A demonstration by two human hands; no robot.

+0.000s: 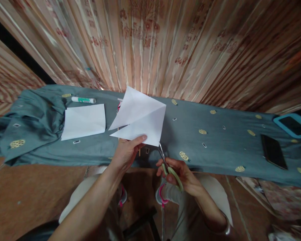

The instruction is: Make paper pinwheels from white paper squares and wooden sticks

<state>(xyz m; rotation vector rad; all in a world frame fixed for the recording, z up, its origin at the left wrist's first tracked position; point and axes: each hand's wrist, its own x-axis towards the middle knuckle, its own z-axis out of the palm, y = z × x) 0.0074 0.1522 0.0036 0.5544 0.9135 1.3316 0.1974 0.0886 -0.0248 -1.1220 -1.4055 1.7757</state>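
My left hand (130, 149) pinches a creased sheet of white paper (150, 122) at its near edge, thumb on top. The sheet is raised over the bench and has a pointed notch on its left side, with a diagonal line running to its right corner. In my right hand (179, 172) is a pair of scissors (175, 177) with light green handles, fingers in and around the loops. Their metal blades reach the sheet's near right corner; whether paper lies between them I cannot tell. A small red and white item (119, 105) is partly hidden behind the sheet.
A grey-green cloth with yellow pineapple prints (190, 117) covers the narrow bench. On it lie a stack of white paper (84, 122), a white and green glue stick (83, 100), a dark phone (274, 151) and a blue-framed tablet (294, 124). Patterned curtains (150, 43) hang behind.
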